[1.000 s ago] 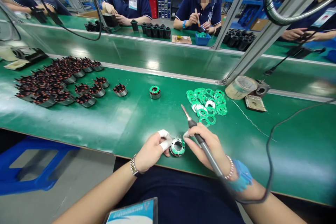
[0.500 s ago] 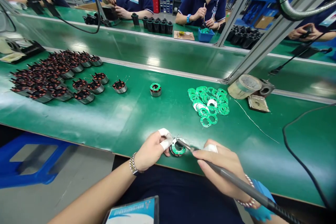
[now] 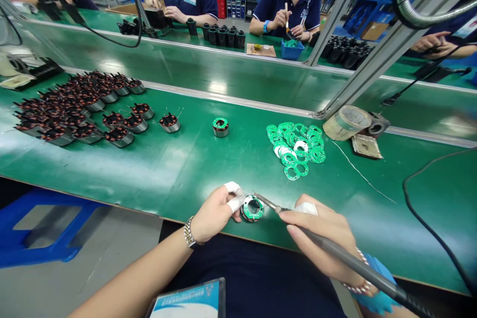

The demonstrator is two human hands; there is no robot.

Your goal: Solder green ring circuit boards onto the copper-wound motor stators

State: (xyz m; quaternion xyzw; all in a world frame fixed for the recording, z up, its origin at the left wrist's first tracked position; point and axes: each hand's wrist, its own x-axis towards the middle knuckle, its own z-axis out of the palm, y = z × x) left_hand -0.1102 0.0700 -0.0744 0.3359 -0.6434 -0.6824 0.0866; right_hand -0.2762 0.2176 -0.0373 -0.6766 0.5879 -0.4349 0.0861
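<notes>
My left hand point(image 3: 215, 207) grips a small motor stator with a green ring-shaped circuit board point(image 3: 252, 208) on top, its fingertips wrapped in white and pressing the stator's left side. My right hand point(image 3: 320, 234) holds a soldering iron point(image 3: 354, 264) like a pen, with white wrapping on a finger. The iron's metal tip reaches the upper edge of the green board. I cannot tell whether it touches. The stator stands on the green workbench point(image 3: 179, 169) near its front edge.
Copper-wound stators point(image 3: 74, 119) crowd the bench's left side, and one board-topped stator point(image 3: 220, 127) stands mid-bench. Loose green ring boards point(image 3: 296, 149) lie to the right, beyond them a tape roll point(image 3: 346, 122). A black cable point(image 3: 428, 228) runs along the right. Co-workers sit across the bench.
The soldering iron has swung down from a raised angle, and its tip has moved left onto the green board's upper edge. My right hand has shifted right and lower. The stator stays put.
</notes>
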